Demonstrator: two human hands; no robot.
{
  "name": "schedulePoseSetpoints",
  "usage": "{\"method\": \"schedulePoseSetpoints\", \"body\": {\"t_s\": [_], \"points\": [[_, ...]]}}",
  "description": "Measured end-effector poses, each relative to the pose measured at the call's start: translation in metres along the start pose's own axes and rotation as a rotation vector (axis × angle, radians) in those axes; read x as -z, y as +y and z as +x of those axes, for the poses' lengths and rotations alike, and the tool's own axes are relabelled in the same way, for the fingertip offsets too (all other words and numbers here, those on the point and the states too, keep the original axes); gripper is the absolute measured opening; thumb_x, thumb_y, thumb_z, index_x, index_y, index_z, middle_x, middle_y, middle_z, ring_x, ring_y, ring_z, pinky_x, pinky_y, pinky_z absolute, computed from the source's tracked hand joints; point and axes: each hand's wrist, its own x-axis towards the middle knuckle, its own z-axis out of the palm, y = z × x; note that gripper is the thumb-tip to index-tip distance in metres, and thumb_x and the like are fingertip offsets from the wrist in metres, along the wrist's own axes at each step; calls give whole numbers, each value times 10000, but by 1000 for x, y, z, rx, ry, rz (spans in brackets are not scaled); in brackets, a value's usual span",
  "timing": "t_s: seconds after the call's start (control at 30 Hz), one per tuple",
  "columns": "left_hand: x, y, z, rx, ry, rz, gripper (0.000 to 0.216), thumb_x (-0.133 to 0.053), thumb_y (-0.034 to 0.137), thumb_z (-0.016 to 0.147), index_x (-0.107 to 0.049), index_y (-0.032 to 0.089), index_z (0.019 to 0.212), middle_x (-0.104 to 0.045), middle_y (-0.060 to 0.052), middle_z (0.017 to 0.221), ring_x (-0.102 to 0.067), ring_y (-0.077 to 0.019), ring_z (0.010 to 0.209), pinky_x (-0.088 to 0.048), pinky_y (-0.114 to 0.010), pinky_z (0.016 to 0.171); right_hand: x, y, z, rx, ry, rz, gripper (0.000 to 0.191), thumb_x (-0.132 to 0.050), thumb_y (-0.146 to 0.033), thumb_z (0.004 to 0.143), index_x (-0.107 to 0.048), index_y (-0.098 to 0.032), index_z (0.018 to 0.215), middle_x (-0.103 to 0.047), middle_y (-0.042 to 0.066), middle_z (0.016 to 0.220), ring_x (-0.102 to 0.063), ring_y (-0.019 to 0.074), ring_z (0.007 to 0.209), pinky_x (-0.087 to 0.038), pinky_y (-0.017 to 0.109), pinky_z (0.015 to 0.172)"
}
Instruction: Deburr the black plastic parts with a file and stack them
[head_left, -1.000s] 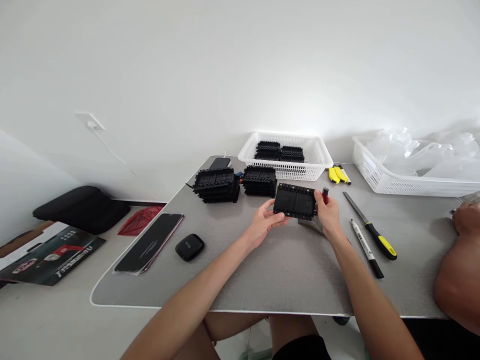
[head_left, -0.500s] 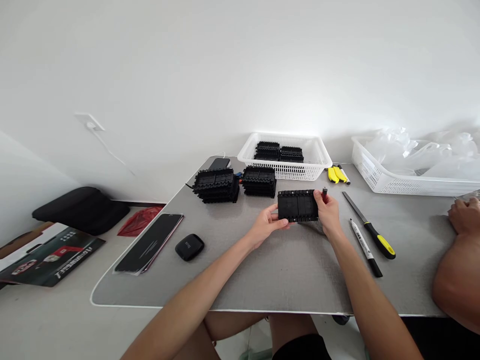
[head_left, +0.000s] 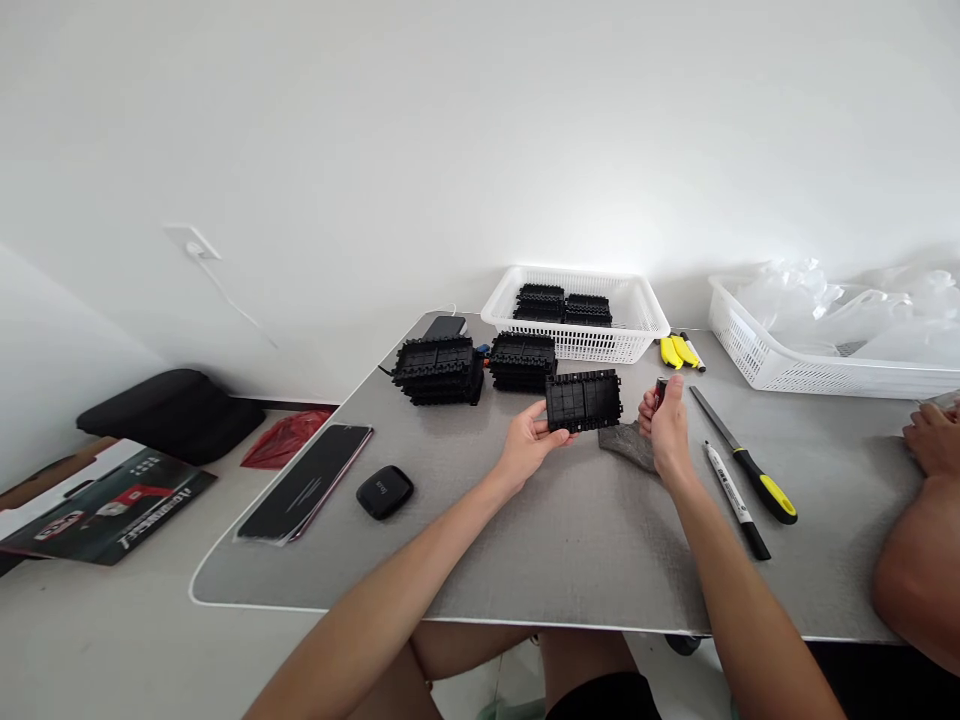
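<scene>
Slotted black panel in left grip, small dark-red object in right

My left grip [head_left: 527, 443] pinches a slotted black plastic panel [head_left: 583, 401] at its near-left corner, thumb on the near side. The panel is tilted toward me, raised above the middle of the tabletop [head_left: 555, 560]. My right grip [head_left: 667, 420], apart from the panel, is closed around a small dark-red object [head_left: 660, 391]; only its upper part shows, exact type unclear. Between the two, a grey cloth [head_left: 628, 446] lies on the surface.

Toward the far-left corner: two stacks of similar panels, the left stack [head_left: 437, 368] near the left edge, the right stack [head_left: 523, 361] just beside it. At the far edge, a white basket [head_left: 581, 344] contains more black panels [head_left: 564, 304]. Right of my right grip: a file with black-and-yellow handle [head_left: 765, 486] and, nearer me, a capped marker [head_left: 735, 497]. Another person's hand [head_left: 932, 435] rests at the right.
</scene>
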Motion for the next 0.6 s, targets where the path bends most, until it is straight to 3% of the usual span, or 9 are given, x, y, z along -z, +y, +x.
{"method": "schedulePoseSetpoints", "body": {"t_s": [0.23,0.4,0.6], "points": [[-3,-9,1,-78,18,53,589,-814,324,668,-575,129,1170,-746,-83,872,-719,-247,831,-558,-397,850,-37,0,-29,-479,-323,92,570,-220,-641,924,-255,-219,543,-191,-78,450,-99,50,357,-56,203,361],[-7,-13,1,-104,-14,91,638,-804,356,681,-559,120,1221,-732,-65,773,-698,-208,702,-528,-277,646,-54,1,-42,-566,-457,74,535,-221,-572,938,-258,-219,538,-209,-76,434,-88,49,357,-55,196,359],[-8,-15,1,-117,-9,147,650,-785,314,693,-550,125,1269,-703,-24,694,-623,-139,578,-415,-199,516,-60,-3,-45,-646,-479,78,488,-209,-512,934,-251,-225,542,-185,-85,430,-65,49,360,-45,190,359]]}}
